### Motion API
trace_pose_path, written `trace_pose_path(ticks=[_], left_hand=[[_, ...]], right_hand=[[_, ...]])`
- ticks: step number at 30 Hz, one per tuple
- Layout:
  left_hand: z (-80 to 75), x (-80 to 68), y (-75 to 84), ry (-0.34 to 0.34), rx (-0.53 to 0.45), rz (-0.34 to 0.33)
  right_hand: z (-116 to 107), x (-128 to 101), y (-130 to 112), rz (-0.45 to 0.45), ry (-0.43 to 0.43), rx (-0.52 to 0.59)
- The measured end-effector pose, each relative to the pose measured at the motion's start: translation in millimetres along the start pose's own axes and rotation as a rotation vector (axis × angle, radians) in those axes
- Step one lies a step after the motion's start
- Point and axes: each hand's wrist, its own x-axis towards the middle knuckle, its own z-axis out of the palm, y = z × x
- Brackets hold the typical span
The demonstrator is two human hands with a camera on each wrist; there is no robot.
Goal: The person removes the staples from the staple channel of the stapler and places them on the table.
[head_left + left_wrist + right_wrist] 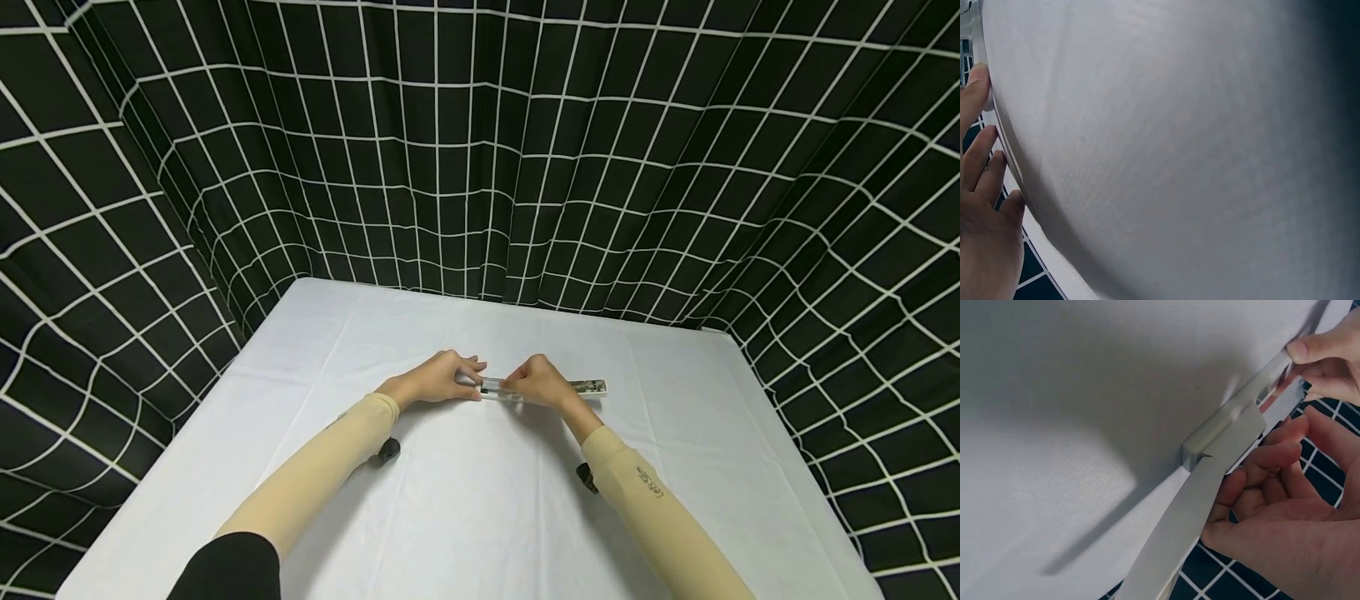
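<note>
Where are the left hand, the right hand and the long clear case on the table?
left hand (435,381), head view, back of hand.
right hand (542,383), head view, knuckles.
clear case (591,387), head view, right end.

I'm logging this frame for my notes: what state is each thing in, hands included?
Clear case: flat on the table, partly under the hands.
Left hand: fingers curled, pinching the case's left end.
Right hand: fingers curled over the case's middle.
Tablecloth: spread flat, faint fold lines.
</note>
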Motion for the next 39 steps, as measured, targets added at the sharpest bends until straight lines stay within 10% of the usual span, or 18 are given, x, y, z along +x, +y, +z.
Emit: trace_pose_path(ticks=[24,39], left_hand=[[0.0,-0.5,0.9,-0.002,0.009,0.003],[2.9,1.6,-2.9,0.011,0.032,0.004]], right_hand=[[4.9,2.1,-0.2,-0.016,0.115,0.078],[-34.9,-52.1,13.2,0.039,0.093,0.187]])
